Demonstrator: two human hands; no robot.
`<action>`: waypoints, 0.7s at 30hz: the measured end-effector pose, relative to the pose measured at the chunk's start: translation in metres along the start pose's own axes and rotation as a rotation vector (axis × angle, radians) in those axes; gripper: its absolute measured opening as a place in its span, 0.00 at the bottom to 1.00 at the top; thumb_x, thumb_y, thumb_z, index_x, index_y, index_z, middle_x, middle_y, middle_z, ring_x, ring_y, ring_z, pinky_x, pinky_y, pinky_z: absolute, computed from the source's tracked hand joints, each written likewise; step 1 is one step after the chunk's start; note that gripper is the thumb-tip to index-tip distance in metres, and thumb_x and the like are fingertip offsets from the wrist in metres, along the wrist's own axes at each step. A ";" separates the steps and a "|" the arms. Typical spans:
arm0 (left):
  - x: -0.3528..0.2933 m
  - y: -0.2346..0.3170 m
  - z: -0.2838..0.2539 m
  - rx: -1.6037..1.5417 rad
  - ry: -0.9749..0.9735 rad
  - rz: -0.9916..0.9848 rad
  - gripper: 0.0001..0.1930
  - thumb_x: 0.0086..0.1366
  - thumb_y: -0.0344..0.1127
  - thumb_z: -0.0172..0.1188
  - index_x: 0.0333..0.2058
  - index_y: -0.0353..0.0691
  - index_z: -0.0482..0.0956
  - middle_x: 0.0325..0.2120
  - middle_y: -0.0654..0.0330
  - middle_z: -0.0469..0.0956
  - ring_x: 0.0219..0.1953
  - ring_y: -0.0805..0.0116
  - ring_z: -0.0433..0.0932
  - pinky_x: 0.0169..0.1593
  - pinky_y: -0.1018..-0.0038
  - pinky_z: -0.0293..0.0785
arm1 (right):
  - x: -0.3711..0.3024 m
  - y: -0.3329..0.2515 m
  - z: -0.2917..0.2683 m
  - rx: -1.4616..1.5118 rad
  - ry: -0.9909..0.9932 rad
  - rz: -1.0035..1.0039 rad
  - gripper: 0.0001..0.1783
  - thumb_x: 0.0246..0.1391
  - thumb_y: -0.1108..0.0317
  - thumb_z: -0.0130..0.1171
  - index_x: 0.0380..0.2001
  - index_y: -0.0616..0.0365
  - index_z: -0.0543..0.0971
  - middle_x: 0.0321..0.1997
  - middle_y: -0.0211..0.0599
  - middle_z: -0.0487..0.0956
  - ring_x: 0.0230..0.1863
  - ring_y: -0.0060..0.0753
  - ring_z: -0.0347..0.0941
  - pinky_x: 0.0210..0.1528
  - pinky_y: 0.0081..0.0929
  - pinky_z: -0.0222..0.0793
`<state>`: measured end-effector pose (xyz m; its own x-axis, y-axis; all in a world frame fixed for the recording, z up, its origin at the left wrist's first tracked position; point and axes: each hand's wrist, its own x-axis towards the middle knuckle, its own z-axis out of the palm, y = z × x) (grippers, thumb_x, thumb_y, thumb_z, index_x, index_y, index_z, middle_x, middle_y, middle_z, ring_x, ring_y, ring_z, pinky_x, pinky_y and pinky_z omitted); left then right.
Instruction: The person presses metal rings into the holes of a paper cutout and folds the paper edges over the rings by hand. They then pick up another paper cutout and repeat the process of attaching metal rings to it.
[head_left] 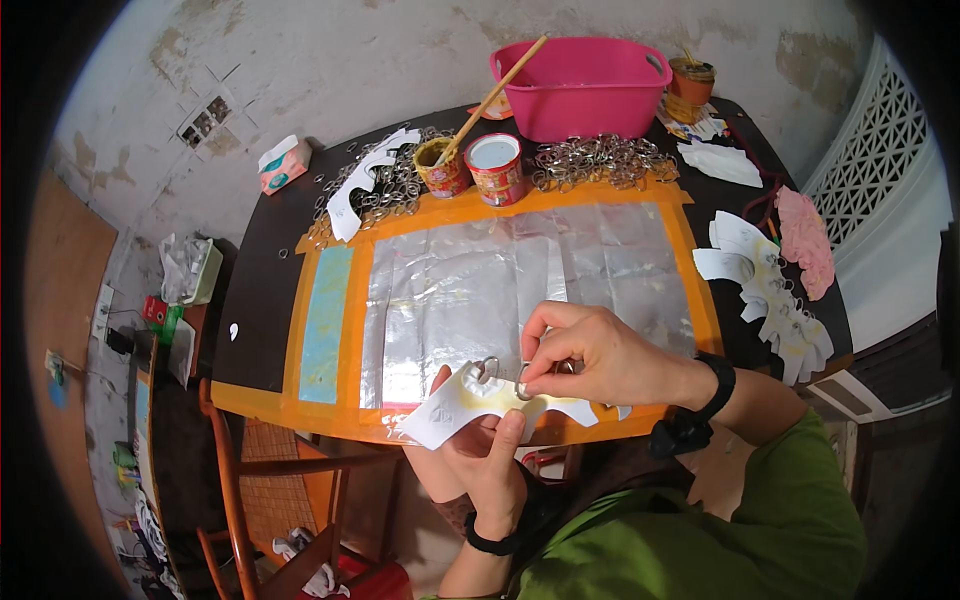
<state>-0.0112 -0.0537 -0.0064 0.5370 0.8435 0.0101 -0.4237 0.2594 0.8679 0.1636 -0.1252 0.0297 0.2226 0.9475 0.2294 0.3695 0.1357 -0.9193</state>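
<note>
Near the table's front edge, my left hand grips a white scalloped paper cutout from below, its thumb pressed on the front edge. Yellowish smears show on the cutout's surface. One metal ring stands up from its left part. Above the middle of the cutout, my right hand pinches another metal ring between thumb and fingertips, right at the paper. My right fingers partly cover this ring, so how it touches the paper is hard to see.
Beyond lies a silver sheet framed in orange tape. Metal rings are heaped behind it, beside a paste tin with a stick, a red can and a pink basin. Ringed cutouts overlap at right.
</note>
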 end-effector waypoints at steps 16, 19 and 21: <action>0.022 0.034 -0.006 1.386 -0.466 0.597 0.35 0.54 0.26 0.70 0.61 0.36 0.69 0.52 0.50 0.77 0.65 0.42 0.65 0.70 0.51 0.58 | 0.016 0.038 -0.011 -0.468 -0.238 -0.235 0.05 0.45 0.70 0.67 0.24 0.58 0.81 0.39 0.36 0.72 0.50 0.41 0.68 0.51 0.35 0.67; 0.035 0.007 -0.015 1.237 -0.541 0.381 0.35 0.52 0.24 0.70 0.60 0.35 0.69 0.50 0.51 0.78 0.57 0.49 0.74 0.62 0.58 0.69 | 0.016 0.041 -0.007 -0.447 -0.211 -0.230 0.05 0.43 0.70 0.68 0.23 0.57 0.81 0.39 0.35 0.73 0.49 0.42 0.68 0.51 0.35 0.68; 0.038 0.007 -0.018 1.193 -0.539 0.359 0.35 0.53 0.24 0.70 0.61 0.35 0.69 0.49 0.51 0.78 0.56 0.51 0.76 0.61 0.60 0.70 | 0.016 0.044 -0.005 -0.410 -0.199 -0.239 0.04 0.43 0.69 0.67 0.22 0.56 0.82 0.36 0.35 0.73 0.48 0.42 0.68 0.50 0.35 0.68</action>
<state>-0.0064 -0.0115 -0.0090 0.8642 0.4194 0.2780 0.1372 -0.7280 0.6717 0.1880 -0.1056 -0.0057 -0.0727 0.9462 0.3153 0.7211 0.2682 -0.6388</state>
